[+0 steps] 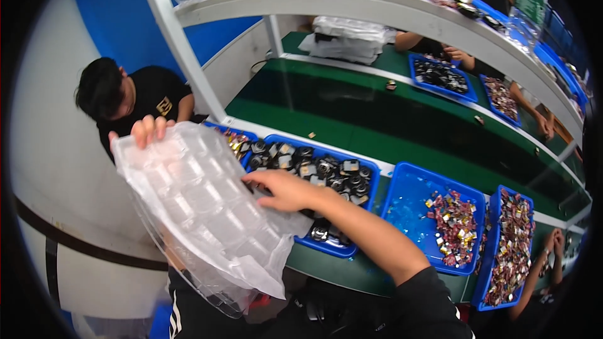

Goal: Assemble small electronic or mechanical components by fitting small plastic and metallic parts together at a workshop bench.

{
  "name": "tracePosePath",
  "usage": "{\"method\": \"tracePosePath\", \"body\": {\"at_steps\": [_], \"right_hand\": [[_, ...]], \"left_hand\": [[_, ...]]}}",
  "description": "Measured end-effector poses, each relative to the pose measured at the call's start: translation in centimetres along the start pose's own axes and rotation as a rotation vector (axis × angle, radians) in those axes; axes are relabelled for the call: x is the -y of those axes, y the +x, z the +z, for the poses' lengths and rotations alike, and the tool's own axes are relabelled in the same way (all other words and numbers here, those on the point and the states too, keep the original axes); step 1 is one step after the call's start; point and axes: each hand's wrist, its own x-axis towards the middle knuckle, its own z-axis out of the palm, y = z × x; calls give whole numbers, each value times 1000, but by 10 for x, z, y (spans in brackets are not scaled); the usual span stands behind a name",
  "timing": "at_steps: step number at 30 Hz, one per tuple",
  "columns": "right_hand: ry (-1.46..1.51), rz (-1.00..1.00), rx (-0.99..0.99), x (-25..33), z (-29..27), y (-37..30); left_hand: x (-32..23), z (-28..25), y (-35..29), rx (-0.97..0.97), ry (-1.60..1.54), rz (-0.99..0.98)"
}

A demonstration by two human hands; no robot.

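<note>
A stack of clear plastic blister trays (204,194) with square pockets is tilted up at the left, with a thin whitish sheet along it. My left hand (151,130) grips its upper left edge, fingers curled over the rim. My right hand (286,189) is beside the stack's right edge, index finger and thumb apart, pointing left. Whether it touches the plastic I cannot tell. Below that hand is a blue bin (379,179) of small black camera-like parts (326,166) with lenses. The trays hide the bin's lower left part.
Farther right stand a blue bin (402,213) of small red and gold parts and a fuller one (510,245). Another blue bin (235,132) sits behind the trays. A white shelf (352,9) spans above the green belt (326,97). A person (141,94) is at the left; others work across and at right.
</note>
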Motion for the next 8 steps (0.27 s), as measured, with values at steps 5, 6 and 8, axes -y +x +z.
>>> {"method": "tracePosePath", "body": {"at_steps": [5,6,8], "right_hand": [[163,62,-97,-2,-7,-7],[159,56,-101,-5,-8,-9],[166,43,-153,-11,-5,-7]], "left_hand": [[29,-13,6,99,-119,92],[33,-15,5,102,-139,99],[33,-17,-3,92,-153,107]]}}
